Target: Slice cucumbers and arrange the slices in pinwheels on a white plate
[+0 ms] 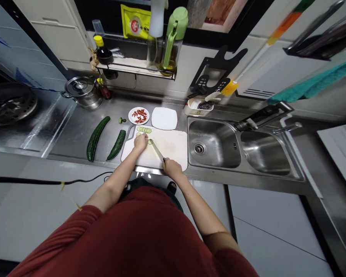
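Observation:
My right hand (172,168) is closed around the dark handle of a kitchen knife (158,151). Its blade points up and left over a white cutting board (173,148), with a pale green cucumber slice (150,142) by the tip. My left hand (141,142) rests low over the board's left side, fingers curled together; what they hold, if anything, is hidden. Just beyond them lies a row of overlapping cucumber slices (144,130). Left of the board are a shorter cut cucumber (117,145) and a long whole cucumber (97,138).
Behind the board stand a plate of chopped red pieces (139,115) and a white square plate (164,118). Small green cucumber ends (122,120) lie beside them. A double sink (215,142) is right; a lidded steel pot (83,91) stands back left under a bottle shelf (138,69).

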Motion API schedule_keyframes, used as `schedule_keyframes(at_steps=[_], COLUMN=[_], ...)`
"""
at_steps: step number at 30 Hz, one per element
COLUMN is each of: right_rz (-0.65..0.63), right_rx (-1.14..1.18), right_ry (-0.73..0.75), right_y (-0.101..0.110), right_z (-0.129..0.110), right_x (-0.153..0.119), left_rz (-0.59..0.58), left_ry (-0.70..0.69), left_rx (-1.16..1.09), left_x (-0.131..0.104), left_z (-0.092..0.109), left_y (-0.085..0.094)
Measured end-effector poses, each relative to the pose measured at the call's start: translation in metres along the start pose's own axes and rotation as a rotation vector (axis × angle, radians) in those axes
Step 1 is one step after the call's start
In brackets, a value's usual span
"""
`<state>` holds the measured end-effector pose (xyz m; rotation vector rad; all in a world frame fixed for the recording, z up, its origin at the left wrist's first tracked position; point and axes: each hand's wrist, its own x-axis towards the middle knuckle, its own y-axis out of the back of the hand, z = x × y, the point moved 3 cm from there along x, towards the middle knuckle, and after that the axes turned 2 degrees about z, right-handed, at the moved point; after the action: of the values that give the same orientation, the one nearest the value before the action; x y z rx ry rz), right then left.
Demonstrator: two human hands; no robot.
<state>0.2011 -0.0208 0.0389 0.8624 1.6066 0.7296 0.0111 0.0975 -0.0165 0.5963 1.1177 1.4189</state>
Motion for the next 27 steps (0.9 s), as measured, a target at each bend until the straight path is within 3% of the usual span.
schedule_keyframes(at_steps=[6,14,19,27], right_rz=[0.024,0.049,0.115,0.122], right_rx=[-0.004,0.06,0.118,0.136], right_ry=[0.003,0.008,-0.062,-0.085], right_y=[-0.004,-0.006,-0.006,-0.011], right_z=[0.002,0.025,0.038,0.034], right_x=[-0.002,-0.007,-0.005,-0.003], left_rz=[-0.005,0.094,0.084,0.102], left_ry=[-0.026,-0.212,-0.201,-0.132], left_rx=[0.036,0.11,0.074,-0.069], left_x=[0.0,-0.018,-0.017,-0.017], left_z=[0.003,0.005,0.005,0.003], left_y=[0.002,-0.006,-0.009,-0.008])
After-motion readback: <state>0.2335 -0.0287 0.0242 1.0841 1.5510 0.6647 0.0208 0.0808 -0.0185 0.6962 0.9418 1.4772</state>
